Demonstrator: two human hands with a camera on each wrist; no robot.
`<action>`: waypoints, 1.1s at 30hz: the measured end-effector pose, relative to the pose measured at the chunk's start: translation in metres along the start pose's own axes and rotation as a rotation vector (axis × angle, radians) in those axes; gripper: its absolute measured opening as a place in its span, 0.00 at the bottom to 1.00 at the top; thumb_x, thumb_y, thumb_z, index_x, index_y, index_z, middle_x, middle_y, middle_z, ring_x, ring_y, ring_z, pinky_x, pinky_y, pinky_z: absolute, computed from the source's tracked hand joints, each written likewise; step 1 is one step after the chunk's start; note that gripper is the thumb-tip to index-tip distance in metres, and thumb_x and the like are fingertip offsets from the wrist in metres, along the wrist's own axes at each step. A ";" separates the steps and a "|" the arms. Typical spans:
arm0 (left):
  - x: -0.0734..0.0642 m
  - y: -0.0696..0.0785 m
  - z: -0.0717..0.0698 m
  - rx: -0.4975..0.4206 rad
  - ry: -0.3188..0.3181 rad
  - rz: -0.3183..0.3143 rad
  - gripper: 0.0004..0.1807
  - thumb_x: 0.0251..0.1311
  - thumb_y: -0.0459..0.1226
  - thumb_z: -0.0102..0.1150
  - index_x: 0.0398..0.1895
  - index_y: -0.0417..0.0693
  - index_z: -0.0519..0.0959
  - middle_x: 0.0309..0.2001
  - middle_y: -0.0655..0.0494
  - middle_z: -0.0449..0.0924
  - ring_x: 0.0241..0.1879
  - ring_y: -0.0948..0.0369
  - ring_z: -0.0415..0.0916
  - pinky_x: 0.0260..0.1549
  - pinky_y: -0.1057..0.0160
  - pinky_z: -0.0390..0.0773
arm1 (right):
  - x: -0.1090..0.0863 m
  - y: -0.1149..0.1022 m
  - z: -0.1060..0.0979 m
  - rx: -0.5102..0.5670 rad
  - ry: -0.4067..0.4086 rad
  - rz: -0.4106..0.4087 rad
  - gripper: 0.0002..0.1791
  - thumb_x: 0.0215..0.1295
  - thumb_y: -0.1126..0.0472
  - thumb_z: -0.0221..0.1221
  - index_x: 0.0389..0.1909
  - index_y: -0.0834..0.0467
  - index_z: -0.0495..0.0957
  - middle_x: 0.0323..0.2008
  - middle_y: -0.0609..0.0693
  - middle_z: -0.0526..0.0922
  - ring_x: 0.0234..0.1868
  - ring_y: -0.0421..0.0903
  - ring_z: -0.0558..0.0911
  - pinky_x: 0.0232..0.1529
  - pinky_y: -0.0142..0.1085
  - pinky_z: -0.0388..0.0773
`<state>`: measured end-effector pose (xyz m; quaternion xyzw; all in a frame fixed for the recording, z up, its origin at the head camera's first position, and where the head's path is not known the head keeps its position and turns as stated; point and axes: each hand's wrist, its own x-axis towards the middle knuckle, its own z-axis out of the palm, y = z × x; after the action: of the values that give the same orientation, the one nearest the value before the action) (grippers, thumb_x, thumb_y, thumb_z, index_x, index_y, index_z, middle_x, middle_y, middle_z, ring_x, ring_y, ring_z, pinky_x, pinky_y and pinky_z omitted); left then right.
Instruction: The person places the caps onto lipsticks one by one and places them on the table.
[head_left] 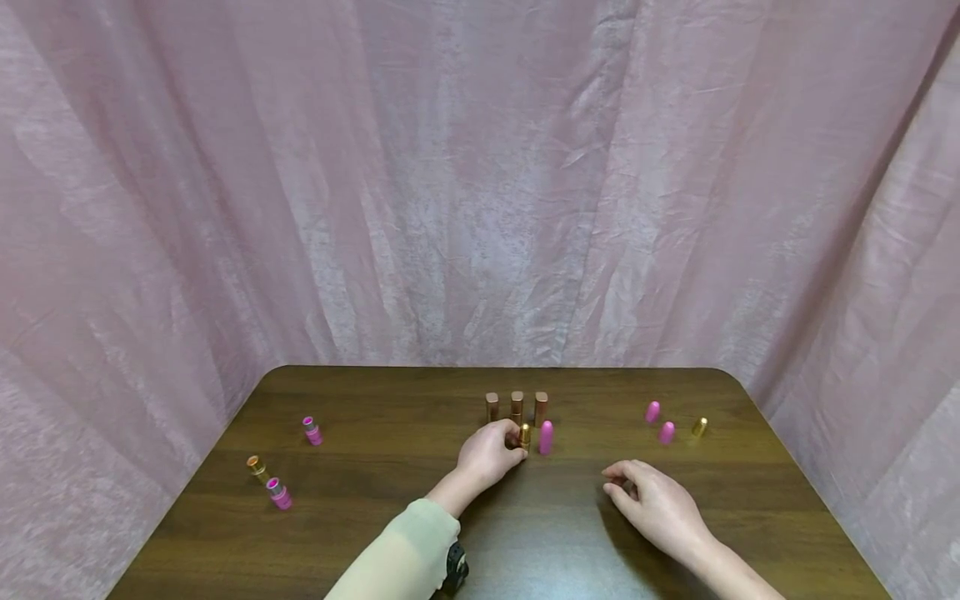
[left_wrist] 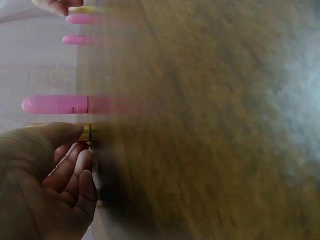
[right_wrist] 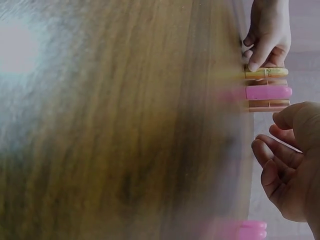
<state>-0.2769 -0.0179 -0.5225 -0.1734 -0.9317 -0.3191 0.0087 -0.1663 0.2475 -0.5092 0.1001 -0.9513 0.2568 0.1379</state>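
My left hand pinches a gold lipstick tube between thumb and fingers, and the tube stands upright on the table. Right beside it stands a pink lipstick tube, also upright. Just behind are three copper-brown lipstick tubes, one on the left, one in the middle and one on the right. My right hand hovers low over the table to the right, its fingers loosely bent and holding nothing. In the right wrist view the gold tube shows under the left hand's fingertips.
Two pink caps and a gold cap stand at the right of the brown wooden table. Toward the left are two pink lipstick bases and a gold base. A pink curtain hangs behind the table.
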 end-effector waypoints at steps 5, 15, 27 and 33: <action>-0.003 -0.005 -0.005 -0.028 -0.008 -0.001 0.12 0.56 0.41 0.74 0.41 0.53 0.83 0.36 0.64 0.82 0.38 0.63 0.79 0.40 0.56 0.77 | 0.001 0.001 0.001 -0.002 0.002 0.005 0.08 0.62 0.58 0.70 0.42 0.47 0.86 0.33 0.30 0.78 0.27 0.29 0.71 0.29 0.32 0.71; -0.029 -0.024 -0.026 0.151 0.018 0.085 0.13 0.58 0.49 0.71 0.43 0.55 0.85 0.35 0.65 0.79 0.35 0.66 0.76 0.35 0.61 0.76 | 0.002 0.015 -0.011 -0.047 0.015 0.026 0.07 0.64 0.57 0.69 0.43 0.47 0.86 0.35 0.32 0.79 0.28 0.30 0.72 0.29 0.34 0.72; -0.084 -0.028 -0.057 0.191 0.033 0.124 0.16 0.63 0.48 0.68 0.50 0.52 0.85 0.43 0.62 0.83 0.43 0.63 0.79 0.49 0.54 0.78 | 0.007 0.073 -0.051 -0.070 0.088 0.147 0.08 0.70 0.58 0.61 0.43 0.56 0.86 0.36 0.48 0.85 0.35 0.46 0.82 0.31 0.43 0.75; -0.106 -0.030 -0.064 0.196 0.077 0.119 0.16 0.61 0.48 0.69 0.50 0.54 0.85 0.44 0.65 0.83 0.42 0.64 0.77 0.40 0.58 0.78 | 0.019 0.106 -0.068 -0.090 0.110 0.246 0.15 0.72 0.56 0.58 0.50 0.62 0.83 0.44 0.59 0.84 0.44 0.59 0.83 0.32 0.48 0.75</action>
<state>-0.1928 -0.1116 -0.5025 -0.2144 -0.9454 -0.2318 0.0804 -0.1976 0.3703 -0.4963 -0.0380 -0.9579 0.2341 0.1618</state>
